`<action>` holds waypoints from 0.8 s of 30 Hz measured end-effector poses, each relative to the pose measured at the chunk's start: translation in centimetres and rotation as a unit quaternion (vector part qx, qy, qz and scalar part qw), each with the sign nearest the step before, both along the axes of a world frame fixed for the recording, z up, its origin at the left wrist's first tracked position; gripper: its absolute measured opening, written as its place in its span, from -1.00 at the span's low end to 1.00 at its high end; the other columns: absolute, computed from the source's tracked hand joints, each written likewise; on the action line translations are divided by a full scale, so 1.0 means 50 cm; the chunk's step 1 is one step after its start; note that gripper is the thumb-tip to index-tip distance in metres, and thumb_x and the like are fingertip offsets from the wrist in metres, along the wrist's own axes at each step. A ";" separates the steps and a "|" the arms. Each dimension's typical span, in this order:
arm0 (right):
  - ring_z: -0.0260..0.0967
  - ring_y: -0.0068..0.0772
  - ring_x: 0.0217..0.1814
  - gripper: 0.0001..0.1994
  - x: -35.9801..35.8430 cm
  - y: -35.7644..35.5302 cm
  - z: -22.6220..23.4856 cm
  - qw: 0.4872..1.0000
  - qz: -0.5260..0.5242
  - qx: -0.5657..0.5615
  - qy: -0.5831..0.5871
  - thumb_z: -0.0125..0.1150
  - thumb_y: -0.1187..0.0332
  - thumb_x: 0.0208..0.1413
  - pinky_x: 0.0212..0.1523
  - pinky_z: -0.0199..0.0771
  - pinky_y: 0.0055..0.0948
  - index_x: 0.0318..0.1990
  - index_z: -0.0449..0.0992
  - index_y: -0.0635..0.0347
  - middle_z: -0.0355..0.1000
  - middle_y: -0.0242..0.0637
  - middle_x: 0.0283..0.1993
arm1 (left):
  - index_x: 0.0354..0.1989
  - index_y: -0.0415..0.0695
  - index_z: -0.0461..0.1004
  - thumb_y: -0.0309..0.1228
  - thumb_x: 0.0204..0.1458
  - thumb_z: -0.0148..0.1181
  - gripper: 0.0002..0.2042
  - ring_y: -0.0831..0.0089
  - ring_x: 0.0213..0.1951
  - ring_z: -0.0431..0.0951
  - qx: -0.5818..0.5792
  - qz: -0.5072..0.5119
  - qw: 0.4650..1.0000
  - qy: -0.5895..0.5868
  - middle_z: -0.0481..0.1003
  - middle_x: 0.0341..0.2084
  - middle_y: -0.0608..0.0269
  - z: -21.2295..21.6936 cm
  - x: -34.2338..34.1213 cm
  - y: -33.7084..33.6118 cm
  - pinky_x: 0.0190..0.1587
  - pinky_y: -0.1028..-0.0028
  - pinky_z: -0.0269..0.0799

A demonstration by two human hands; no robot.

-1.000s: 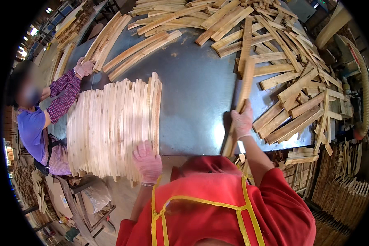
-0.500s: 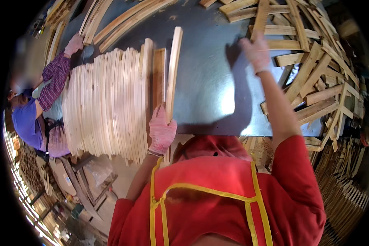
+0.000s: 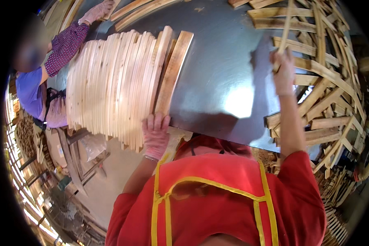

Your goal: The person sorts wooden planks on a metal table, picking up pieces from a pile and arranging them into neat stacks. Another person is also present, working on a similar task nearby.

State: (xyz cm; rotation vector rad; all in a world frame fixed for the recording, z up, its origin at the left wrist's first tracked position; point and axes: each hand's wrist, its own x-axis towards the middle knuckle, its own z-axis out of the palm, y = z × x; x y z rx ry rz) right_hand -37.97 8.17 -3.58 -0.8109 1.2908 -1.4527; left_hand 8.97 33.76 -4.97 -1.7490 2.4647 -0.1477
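A row of pale wooden slats (image 3: 110, 86) stands packed side by side on the dark table, on the left. At its right end a broader slat (image 3: 174, 73) leans with its brown face showing. My left hand (image 3: 156, 135), in a pink knit glove, rests its outstretched fingers against the near ends of the last slats, without wrapping round them. Out to the right, my gloved right hand (image 3: 283, 71) is closed round the near end of a wooden strip (image 3: 289, 24), seen edge-on and pointing away from me.
A loose, crisscrossed pile of slats (image 3: 322, 102) covers the table's right side. The dark shiny tabletop (image 3: 209, 74) lies between pile and row. At the far left a co-worker's gloved hand (image 3: 97, 12) touches strips. More slats (image 3: 147, 14) lie along the back.
The slat at my left hand has come to lean against the row, and that hand has shifted to the ends. My right hand has moved right, gripping a strip; the view has shifted slightly.
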 end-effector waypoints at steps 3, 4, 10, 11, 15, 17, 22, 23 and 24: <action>0.54 -0.28 -0.05 -0.26 0.168 0.178 0.041 0.956 0.124 0.049 -0.262 0.33 0.52 0.04 -0.10 0.67 -0.27 0.39 0.16 0.03 0.45 -0.18 -0.13 | 0.42 -0.06 0.25 -0.44 -0.12 0.28 -0.21 -0.02 0.41 0.21 -0.041 0.023 0.998 0.029 0.24 0.37 0.05 -0.021 0.002 0.008 0.43 -0.13 0.12; 0.54 -0.26 -0.05 -0.21 0.209 0.214 0.058 0.949 0.156 0.113 -0.249 0.36 0.52 0.02 -0.08 0.68 -0.25 0.42 0.13 0.06 0.46 -0.15 -0.11 | 0.42 -0.07 0.26 -0.45 -0.13 0.27 -0.21 -0.01 0.41 0.23 -0.027 0.054 0.996 0.070 0.26 0.37 0.05 -0.003 -0.004 0.001 0.43 -0.10 0.13; 0.62 -0.01 0.10 0.00 0.457 0.343 0.031 0.837 0.434 0.262 0.206 0.38 0.20 0.15 0.09 0.67 -0.18 0.57 -0.14 0.45 0.57 0.19 0.07 | 0.43 -0.15 0.28 -0.44 -0.06 0.24 -0.26 -0.07 0.37 0.32 0.043 0.171 0.967 0.183 0.35 0.33 -0.06 0.047 0.044 0.002 0.40 0.02 0.24; 0.62 0.01 0.11 -0.01 0.496 0.343 0.076 0.769 0.494 0.304 0.268 0.33 0.12 0.20 0.10 0.66 -0.19 0.56 -0.14 0.51 0.58 0.26 0.04 | 0.43 -0.16 0.28 -0.42 -0.03 0.24 -0.28 -0.10 0.37 0.34 0.048 0.171 0.964 0.199 0.36 0.33 -0.09 0.050 0.053 0.005 0.39 0.03 0.26; 0.57 0.13 0.17 -0.05 0.617 0.343 0.040 0.729 0.560 0.193 0.344 0.19 -0.11 0.24 0.20 0.56 -0.19 0.52 0.02 0.50 0.59 0.21 0.07 | 0.34 -0.19 0.37 -0.30 0.04 0.29 -0.37 -0.08 0.30 0.38 0.025 0.158 0.955 0.248 0.42 0.23 -0.07 0.036 0.048 -0.009 0.34 0.02 0.26; 0.56 0.07 0.18 -0.16 0.580 0.301 0.021 0.730 0.591 0.124 0.320 0.23 -0.01 0.22 0.21 0.55 -0.19 0.50 0.13 0.36 0.59 0.11 0.12 | 0.32 -0.20 0.39 -0.30 0.04 0.31 -0.38 -0.09 0.30 0.37 0.011 0.133 0.957 0.259 0.45 0.21 -0.08 0.061 0.037 -0.016 0.30 0.01 0.30; 0.42 0.08 0.37 -0.46 0.238 0.120 0.085 0.774 0.447 0.040 0.446 0.27 0.16 0.18 0.41 0.40 -0.18 0.33 0.47 -0.01 0.50 0.01 0.31 | 0.33 -0.20 0.39 -0.32 0.01 0.39 -0.35 -0.10 0.33 0.36 0.005 0.145 0.959 0.244 0.40 0.29 -0.09 0.067 0.025 -0.004 0.35 0.00 0.29; 0.44 0.08 0.36 -0.45 0.143 0.095 0.119 0.656 0.388 0.026 0.647 0.28 0.23 0.12 0.40 0.41 -0.11 0.32 0.48 -0.03 0.51 -0.02 0.30 | 0.35 -0.19 0.38 -0.34 0.01 0.41 -0.33 -0.12 0.34 0.35 0.019 0.138 0.961 0.239 0.38 0.32 -0.09 0.084 0.011 -0.008 0.38 0.02 0.27; 0.47 0.10 0.30 -0.47 0.041 0.083 0.132 0.603 0.321 0.055 0.728 0.31 0.27 0.06 0.32 0.48 -0.09 0.25 0.52 -0.06 0.56 -0.04 0.21 | 0.37 -0.18 0.37 -0.37 0.00 0.43 -0.31 -0.13 0.36 0.34 0.033 0.131 0.963 0.232 0.36 0.35 -0.09 0.095 -0.005 -0.018 0.40 0.03 0.26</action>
